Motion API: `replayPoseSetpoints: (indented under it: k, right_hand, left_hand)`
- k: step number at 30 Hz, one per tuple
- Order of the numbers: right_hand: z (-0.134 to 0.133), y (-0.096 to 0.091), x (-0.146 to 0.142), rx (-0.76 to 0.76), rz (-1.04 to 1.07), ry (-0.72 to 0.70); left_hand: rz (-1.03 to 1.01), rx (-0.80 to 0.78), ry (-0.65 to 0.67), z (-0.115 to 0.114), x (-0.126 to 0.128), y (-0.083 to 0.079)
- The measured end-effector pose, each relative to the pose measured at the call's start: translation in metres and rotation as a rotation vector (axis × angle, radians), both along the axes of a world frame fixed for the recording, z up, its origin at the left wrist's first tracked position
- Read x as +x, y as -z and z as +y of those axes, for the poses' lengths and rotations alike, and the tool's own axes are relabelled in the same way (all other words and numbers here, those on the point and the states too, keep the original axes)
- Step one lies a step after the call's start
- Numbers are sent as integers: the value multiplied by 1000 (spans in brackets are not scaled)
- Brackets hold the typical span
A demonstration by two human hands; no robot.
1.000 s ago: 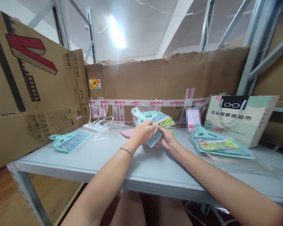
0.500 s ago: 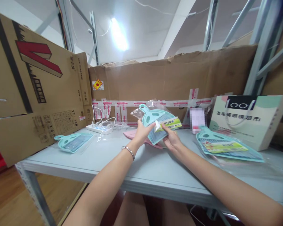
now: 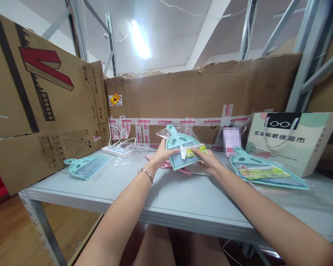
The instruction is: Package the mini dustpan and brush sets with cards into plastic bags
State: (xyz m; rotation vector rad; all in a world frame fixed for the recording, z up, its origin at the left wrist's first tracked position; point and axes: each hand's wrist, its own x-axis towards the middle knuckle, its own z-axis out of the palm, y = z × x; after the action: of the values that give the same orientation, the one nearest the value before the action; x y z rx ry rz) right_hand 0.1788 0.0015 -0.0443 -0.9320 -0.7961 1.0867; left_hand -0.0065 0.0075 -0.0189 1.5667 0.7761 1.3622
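Observation:
Held up over the middle of the table is a teal dustpan and brush set [image 3: 180, 141] in a clear plastic bag. My left hand [image 3: 162, 153] grips its left edge, thumb across the front. On the right side, my right hand [image 3: 207, 157] pinches the yellow-green label card [image 3: 197, 149], whose left end shows a white folded flap. Some of the right fingers are hidden behind the set. Beneath and behind it lies a pink dustpan [image 3: 183, 170], partly covered. Another teal dustpan set [image 3: 87, 166] rests at the left, and a labelled one [image 3: 262, 170] at the right.
A white power strip [image 3: 118, 150] with plugged cables lies at the back of the table [image 3: 122, 188]. A large cardboard box [image 3: 52, 99] stands left, and a cardboard sheet [image 3: 183, 92] walls the back. On the right stands a paper bag [image 3: 288, 144] beside a metal post.
The label card has slid or turned a little to the left and lower, with my right hand moving outward along it. The dustpan set is held slightly more upright.

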Motion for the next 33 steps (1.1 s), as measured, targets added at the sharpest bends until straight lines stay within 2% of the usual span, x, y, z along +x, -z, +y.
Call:
replayPoseSetpoints:
  k: [3, 5, 9, 11, 14, 18, 20, 24, 26, 30, 33]
  right_hand:
    - [-3, -3, -3, -128, -86, -21]
    - [-6, -4, -5, -105, -125, 17]
    - [-10, -4, -6, -49, -346, 195]
    - [-10, -5, -5, -26, -418, 224]
    - [-10, -10, -1, -35, -382, 142]
    - [-8, -17, 5, -109, -174, -48]
    - [-8, -19, 6, -119, -114, -87]
    - [-9, -20, 4, -77, -81, -88]
    - [-12, -21, 2, -31, -100, -87]
    - [-17, -24, 3, -42, -260, -50]
    - [-15, -23, 7, -133, -356, -18]
  left_hand:
    - [34, -15, 19, -7, 0, -1]
    - [77, -42, -6, -12, 2, -1]
    - [162, -69, -59, -18, 5, -1]
    - [167, -55, -64, -17, 4, -2]
    - [147, -62, -37, -15, -2, -6]
    - [96, -192, -5, -13, -8, -12]
    - [51, -253, 29, -13, -8, -14]
    - [-76, -320, 142, -12, -6, -14]
    - [-70, -311, 120, -11, -7, -12]
    - [128, -206, -23, -11, -11, -9]
    - [126, -165, 26, -13, -12, -11]
